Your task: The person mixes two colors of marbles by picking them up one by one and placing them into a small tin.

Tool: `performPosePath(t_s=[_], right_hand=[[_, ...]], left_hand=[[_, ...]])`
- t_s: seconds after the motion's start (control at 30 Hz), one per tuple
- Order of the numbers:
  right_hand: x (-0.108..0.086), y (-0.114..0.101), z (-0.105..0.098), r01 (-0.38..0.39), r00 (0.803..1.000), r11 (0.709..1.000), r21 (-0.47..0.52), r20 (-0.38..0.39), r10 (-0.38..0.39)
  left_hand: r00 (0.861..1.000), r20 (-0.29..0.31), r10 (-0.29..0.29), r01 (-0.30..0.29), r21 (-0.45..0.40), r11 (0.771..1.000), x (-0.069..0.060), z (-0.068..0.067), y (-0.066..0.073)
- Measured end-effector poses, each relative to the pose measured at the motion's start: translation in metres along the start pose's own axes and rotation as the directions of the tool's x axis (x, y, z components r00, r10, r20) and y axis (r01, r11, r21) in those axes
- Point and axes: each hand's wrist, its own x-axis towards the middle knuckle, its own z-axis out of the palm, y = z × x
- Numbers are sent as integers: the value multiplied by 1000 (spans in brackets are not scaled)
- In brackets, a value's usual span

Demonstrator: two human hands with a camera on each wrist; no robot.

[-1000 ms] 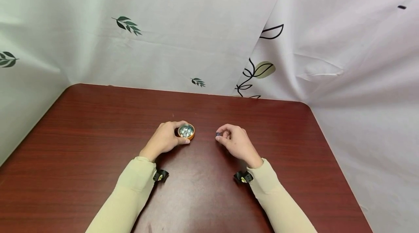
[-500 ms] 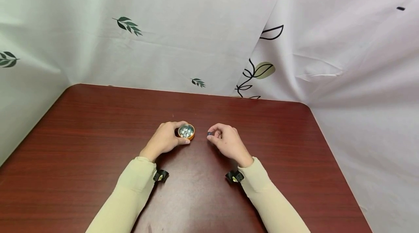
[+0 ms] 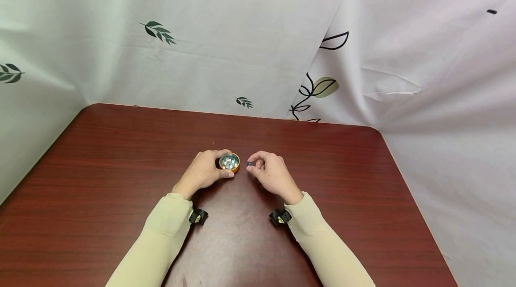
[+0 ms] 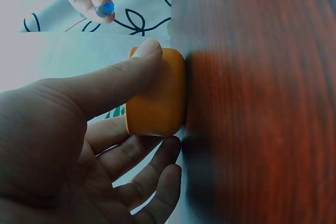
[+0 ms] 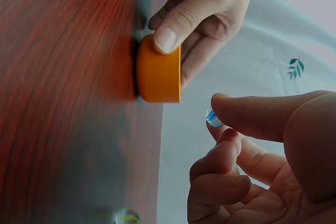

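Note:
A small orange bowl point(image 3: 237, 169) stands upright on the table, with several shiny, clear glassy pieces visible inside it in the head view. My left hand point(image 3: 203, 169) grips it from the left, thumb on the near side and fingers round the far side; the left wrist view shows the thumb on its orange wall point(image 4: 160, 98). Just right of the bowl, my right hand point(image 3: 274, 174) pinches a clear glass marble point(image 5: 212, 118) with a blue swirl between thumb and index finger. That marble is apart from the bowl and raised off the table.
The dark red wooden table point(image 3: 121, 152) reaches a pale curtain point(image 3: 225, 45) with leaf prints at the back and sides. At the bottom of the right wrist view, a round glassy thing point(image 5: 127, 216) with yellow in it lies on the table. Black devices point(image 3: 198, 217) sit at both wrists.
My right hand has moved left with the blue marble, closing in on the orange bowl. The left hand and the bowl have stayed in place.

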Motion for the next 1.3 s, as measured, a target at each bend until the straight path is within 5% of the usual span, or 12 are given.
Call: performPosePath(t_s=[1.3], right_hand=[[18, -11, 33, 10, 1000, 1000, -10, 11, -10]], left_hand=[[999, -7, 44, -44, 7, 999, 2, 0, -4]])
